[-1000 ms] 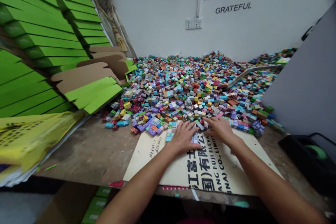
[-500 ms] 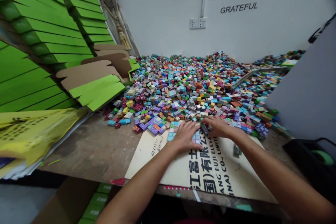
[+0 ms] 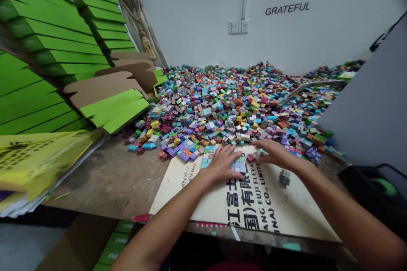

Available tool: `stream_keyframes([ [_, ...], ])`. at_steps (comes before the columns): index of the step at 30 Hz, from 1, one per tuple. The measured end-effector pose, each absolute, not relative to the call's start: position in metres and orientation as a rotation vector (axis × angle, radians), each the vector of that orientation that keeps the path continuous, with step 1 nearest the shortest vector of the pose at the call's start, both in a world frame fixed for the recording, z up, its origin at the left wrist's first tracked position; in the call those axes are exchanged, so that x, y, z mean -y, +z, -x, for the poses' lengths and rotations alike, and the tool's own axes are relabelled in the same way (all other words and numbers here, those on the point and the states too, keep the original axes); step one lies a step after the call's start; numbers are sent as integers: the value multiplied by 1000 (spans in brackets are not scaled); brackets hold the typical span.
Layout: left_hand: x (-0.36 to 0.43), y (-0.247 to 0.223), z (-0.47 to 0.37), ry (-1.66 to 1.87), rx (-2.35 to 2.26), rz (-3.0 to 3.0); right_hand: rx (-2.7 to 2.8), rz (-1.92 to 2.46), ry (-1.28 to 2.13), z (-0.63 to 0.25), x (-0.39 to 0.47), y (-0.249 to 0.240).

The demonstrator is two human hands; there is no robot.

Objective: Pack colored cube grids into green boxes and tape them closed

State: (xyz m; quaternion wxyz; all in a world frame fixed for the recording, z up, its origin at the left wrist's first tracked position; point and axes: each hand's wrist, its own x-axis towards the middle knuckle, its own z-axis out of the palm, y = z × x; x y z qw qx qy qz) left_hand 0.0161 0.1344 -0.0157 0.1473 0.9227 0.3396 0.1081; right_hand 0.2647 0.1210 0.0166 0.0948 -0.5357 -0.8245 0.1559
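My left hand (image 3: 223,164) lies palm down with its fingers spread over a flat patch of small patterned cubes (image 3: 208,154). These sit in tight rows on a printed cardboard sheet (image 3: 193,201), and the hand covers part of them. Just right of the patch, my right hand (image 3: 276,154) has its thumb and fingers closed around small patterned cubes (image 3: 251,158), reddish and teal ones showing at the fingertips. A grey-green cube block (image 3: 284,177) rests alone on the cardboard below the right wrist.
A wide heap of loose coloured cubes (image 3: 219,101) reaches back to the wall. Stacked green boxes (image 3: 57,38) and a yellow printed bag (image 3: 41,161) stand at left. At right are a grey panel (image 3: 369,101) and a black tape dispenser (image 3: 372,190).
My right hand has shifted slightly at the heap's front edge; reddish and teal cubes now show at its fingertips where a dark one showed before. My left hand stays on the patch.
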Motion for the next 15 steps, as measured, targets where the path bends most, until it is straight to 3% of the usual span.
stream_keyframes([
  [8,-129,-17,-20,364,-994,-2681,2382,1782,213,-254,-119,2],
  [15,-128,-19,-18,417,-979,-2668,2264,1875,217,-227,-136,-3],
])
